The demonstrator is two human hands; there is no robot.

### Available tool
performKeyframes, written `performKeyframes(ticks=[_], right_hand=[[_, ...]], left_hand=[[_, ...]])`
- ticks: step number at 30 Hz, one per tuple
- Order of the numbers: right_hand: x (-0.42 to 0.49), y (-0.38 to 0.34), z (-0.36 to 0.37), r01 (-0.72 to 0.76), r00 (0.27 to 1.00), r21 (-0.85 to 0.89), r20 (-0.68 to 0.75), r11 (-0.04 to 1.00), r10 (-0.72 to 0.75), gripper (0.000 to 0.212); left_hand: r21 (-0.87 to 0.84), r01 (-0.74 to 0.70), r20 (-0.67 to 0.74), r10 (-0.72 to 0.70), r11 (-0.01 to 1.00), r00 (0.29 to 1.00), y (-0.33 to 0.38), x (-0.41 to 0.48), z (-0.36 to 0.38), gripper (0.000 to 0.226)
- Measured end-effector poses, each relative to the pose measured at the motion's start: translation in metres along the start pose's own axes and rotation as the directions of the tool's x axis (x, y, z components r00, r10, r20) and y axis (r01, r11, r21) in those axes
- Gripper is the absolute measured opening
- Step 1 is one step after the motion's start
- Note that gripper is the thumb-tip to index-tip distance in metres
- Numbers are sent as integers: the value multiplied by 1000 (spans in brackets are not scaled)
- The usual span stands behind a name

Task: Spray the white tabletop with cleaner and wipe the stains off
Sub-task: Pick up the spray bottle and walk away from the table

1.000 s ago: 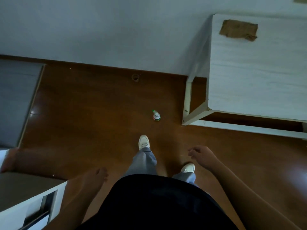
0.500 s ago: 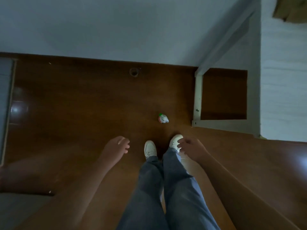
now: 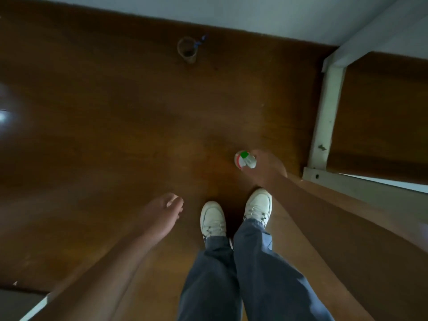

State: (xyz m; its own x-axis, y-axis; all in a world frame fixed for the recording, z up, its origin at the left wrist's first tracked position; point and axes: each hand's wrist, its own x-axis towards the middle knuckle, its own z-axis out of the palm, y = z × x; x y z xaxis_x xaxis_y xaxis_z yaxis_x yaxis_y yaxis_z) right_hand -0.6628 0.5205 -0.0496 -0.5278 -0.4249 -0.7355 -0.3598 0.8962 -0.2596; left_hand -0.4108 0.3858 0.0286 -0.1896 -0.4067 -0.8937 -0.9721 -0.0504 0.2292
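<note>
Touches small white green-capped plastic spray bottle (image 3: 245,160) on brown wooden floor (image 3: 115,135) with right hand (image 3: 268,169), grasp not discernible; holds left hand (image 3: 162,212) loosely curled, empty.

Dim room, and glossy brown floor (image 3: 115,135) fills nearly everything. Far ahead of both grips a pale grey-white wall (image 3: 254,12) meets it along a straight line. Just right of the right grip (image 3: 268,170) stands the white table (image 3: 324,117), frame only: an upright leg, a foot rail (image 3: 361,186) running off right at floor level, and another rail (image 3: 370,26) slanting away up top. Well ahead of the left grip (image 3: 162,214), close to the wall, a small round brown thing (image 3: 187,50) sits on the floor. Far left of that grip there's a bright glare (image 3: 3,117) on the floor. Behind it, low in the corner, a white-edged grey piece of furniture (image 3: 34,306).
</note>
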Motion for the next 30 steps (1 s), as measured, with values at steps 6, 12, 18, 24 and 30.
performKeyframes(ticks=[6,12,18,24,30], right_hand=[[22,4,16,12,996,-82,-90,997,-19,29],[1,27,1,-55,997,-101,-50,993,50,35],[-84,38,-58,-9,986,50,-166,999,17,27],[-223,37,-136,58,959,199,-283,978,1,31],[-386,42,-191,-92,887,408,-381,908,261,45]], left_hand=[[6,60,16,-60,998,998,-25,9,5,32],[31,125,21,-126,992,992,-54,-19,-18,56],[122,22,-38,-18,992,999,-4,-96,-45,22],[157,-158,-24,164,975,986,47,-196,-88,22],[165,-243,-18,249,956,968,81,-302,-118,27]])
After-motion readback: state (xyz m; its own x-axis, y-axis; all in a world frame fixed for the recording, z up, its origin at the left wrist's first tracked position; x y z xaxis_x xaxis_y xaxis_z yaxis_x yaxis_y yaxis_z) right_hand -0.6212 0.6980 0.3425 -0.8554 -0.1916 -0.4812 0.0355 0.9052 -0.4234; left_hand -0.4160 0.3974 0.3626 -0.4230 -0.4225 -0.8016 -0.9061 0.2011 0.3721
